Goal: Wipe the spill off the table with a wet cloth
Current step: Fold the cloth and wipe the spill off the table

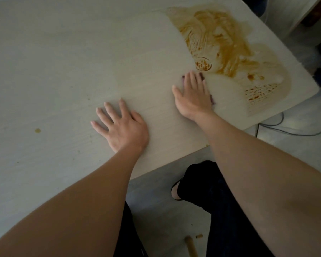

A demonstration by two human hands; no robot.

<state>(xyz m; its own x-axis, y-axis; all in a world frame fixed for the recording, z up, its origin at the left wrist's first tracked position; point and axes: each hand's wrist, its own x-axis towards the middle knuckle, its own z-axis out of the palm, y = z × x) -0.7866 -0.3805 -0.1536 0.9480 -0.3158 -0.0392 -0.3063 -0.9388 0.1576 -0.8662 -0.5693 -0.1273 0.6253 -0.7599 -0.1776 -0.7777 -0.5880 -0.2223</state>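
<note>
The right hand (193,95) lies flat, fingers straight and close together, pressing a purple cloth (213,100) onto the pale worktop (63,62); only the cloth's edges peek out by the fingertips and the little-finger side. Just beyond the fingertips spreads a brown smeared spill (228,45), reaching toward the worktop's far right corner. The left hand (122,127) rests palm-down, fingers spread, nearer the front edge. A small brown drop (37,130) sits well to the left
</note>
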